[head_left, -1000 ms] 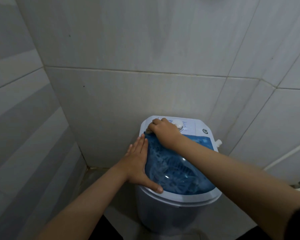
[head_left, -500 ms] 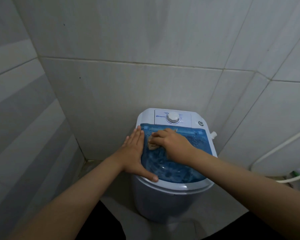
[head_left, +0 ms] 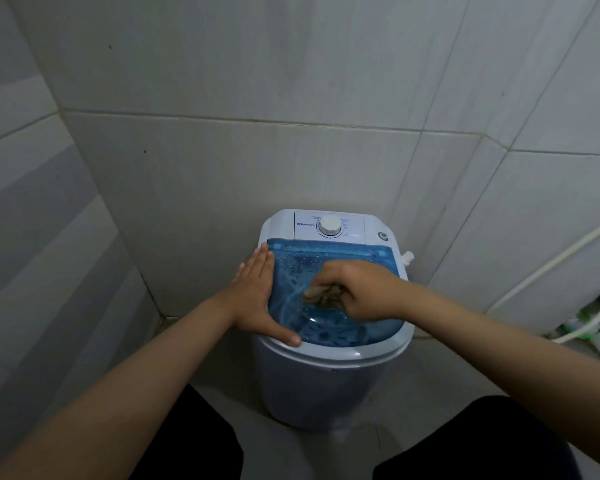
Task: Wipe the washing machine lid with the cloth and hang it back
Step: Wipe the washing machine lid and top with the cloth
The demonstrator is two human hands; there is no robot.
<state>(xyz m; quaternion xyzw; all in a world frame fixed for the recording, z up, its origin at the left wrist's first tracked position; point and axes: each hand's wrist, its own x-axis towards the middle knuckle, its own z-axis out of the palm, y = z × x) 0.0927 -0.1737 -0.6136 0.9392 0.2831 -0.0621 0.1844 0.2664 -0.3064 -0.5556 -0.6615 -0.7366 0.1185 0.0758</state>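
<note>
Head view: small white washer stands in tiled corner, blue see-through lid shut on top, droplets along far edge. Right hand curled over bunched tan cloth, fingers clenched round it, pressing it on lid middle; cloth shows only under fingertips at hand's left side. Left hand flat, fingers straight and together, along lid's left edge, thumb stretched across near rim. Dial on panel behind lid. White hose at right, well apart.
</note>
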